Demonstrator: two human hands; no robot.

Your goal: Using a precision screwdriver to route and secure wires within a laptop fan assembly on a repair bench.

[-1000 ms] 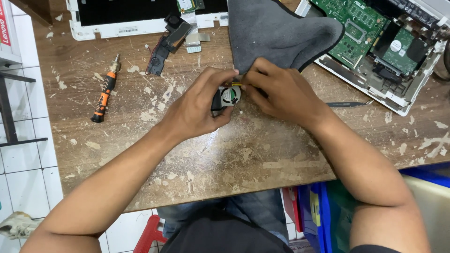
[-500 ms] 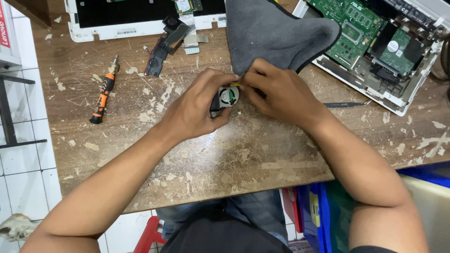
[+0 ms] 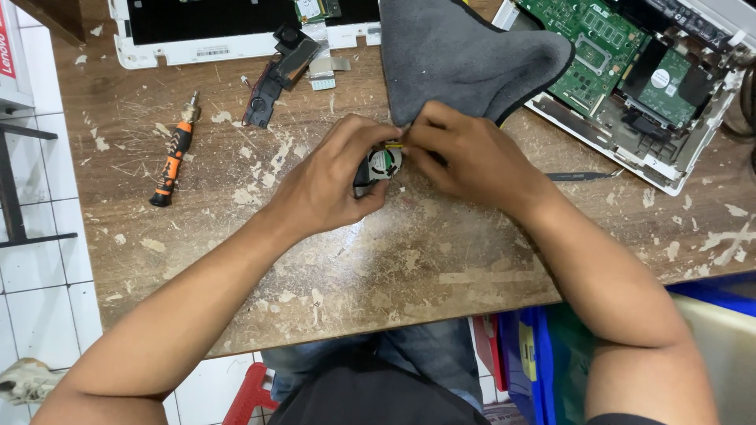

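From the head camera, both hands meet in the middle of the worn wooden table [image 3: 394, 267]: the left hand [image 3: 331, 185] curls its fingers around a small round fan [image 3: 382, 164] and grips it just above the tabletop, while the right hand [image 3: 465, 157] pinches closed at the fan's top edge — right where a bit of yellow shows. A grey cloth [image 3: 465, 55] lies just behind the hands, an opened laptop with a green circuit board [image 3: 622, 63] sits at the far right, and an orange-and-black screwdriver [image 3: 175, 153] lies well apart on the left — near a black part [image 3: 276, 75] and a white laptop shell [image 3: 236, 31].
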